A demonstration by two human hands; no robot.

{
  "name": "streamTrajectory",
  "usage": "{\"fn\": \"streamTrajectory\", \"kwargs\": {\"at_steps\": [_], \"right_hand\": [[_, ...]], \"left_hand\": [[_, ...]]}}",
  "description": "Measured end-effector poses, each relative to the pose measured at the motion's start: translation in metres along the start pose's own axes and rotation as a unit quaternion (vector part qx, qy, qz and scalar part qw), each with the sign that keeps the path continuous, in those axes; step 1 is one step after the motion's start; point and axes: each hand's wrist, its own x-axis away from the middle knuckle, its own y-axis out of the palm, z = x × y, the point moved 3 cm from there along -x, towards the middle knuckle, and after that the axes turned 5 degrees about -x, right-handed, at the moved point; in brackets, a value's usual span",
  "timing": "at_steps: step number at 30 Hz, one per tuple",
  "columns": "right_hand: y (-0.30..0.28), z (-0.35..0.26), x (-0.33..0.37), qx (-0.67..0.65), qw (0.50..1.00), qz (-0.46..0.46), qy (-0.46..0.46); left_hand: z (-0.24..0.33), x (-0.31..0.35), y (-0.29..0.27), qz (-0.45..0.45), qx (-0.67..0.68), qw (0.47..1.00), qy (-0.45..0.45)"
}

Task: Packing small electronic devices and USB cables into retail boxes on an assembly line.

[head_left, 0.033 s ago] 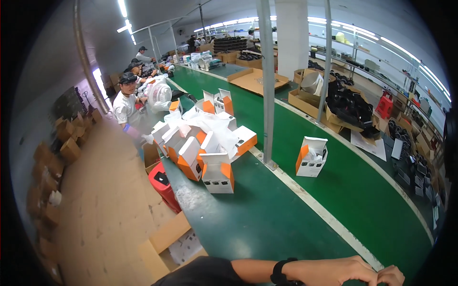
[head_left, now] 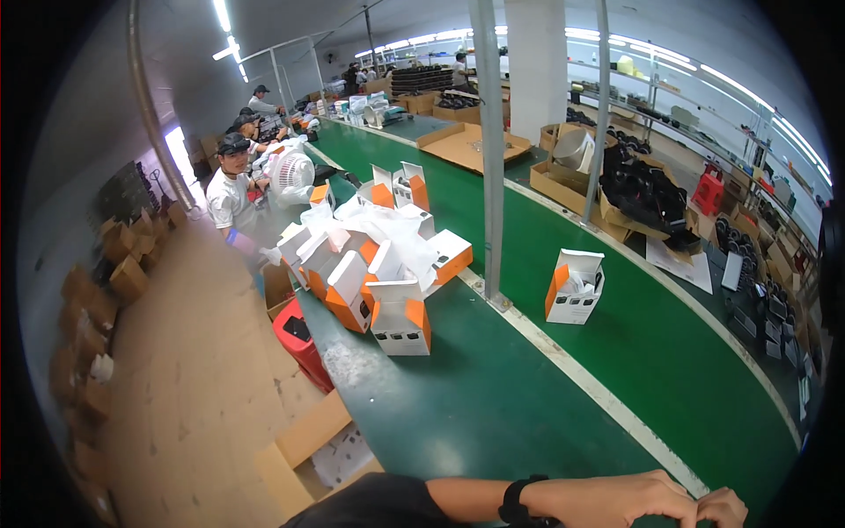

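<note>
Our left hand (head_left: 620, 500), with a black wristband (head_left: 514, 502), meets our right hand (head_left: 723, 509) on the near side of the grey metal post (head_left: 491, 158); fingers are bent, but we cannot tell how far they close or whether they hold anything. Right of the post stands an open-topped white-and-orange carton (head_left: 576, 308), probably light, stiff yet crushable; we'd grip its lower side walls. Left of the post cluster similar cartons (head_left: 349, 286), a white fan (head_left: 290, 172) beyond.

Left grip (head_left: 621, 500), right grip (head_left: 723, 508) partly cut by lower edge.
</note>
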Motion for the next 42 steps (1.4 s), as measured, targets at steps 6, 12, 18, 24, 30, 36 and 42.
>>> {"fn": "streamTrajectory", "kwargs": {"at_steps": [6,12,18,24,30,36,42], "right_hand": [[0.001,0.002,-0.005,-0.004,1.0,-0.01,-0.021],[-0.001,0.011,-0.001,-0.036,0.999,-0.015,-0.024],[0.004,0.01,-0.002,-0.035,0.999,-0.003,-0.03],[0.006,0.003,-0.006,0.002,1.0,0.017,0.006],[0.001,0.016,0.005,0.001,0.998,0.055,0.001],[0.002,0.011,0.002,0.019,0.999,0.043,0.0],[-0.001,0.016,0.006,0.013,0.999,0.034,0.004]], "left_hand": [[0.0,-0.004,-0.004,-0.007,-0.006,1.0,-0.003],[-0.005,-0.003,-0.004,0.016,-0.024,0.999,0.028],[-0.007,-0.004,-0.004,0.016,-0.009,1.0,0.022],[-0.006,-0.004,-0.005,0.018,-0.013,0.999,0.032],[-0.008,-0.004,-0.005,0.017,-0.023,0.999,0.036],[-0.008,-0.005,-0.004,0.025,-0.026,0.999,0.039],[-0.008,-0.004,-0.004,0.023,-0.02,0.999,0.032]]}}
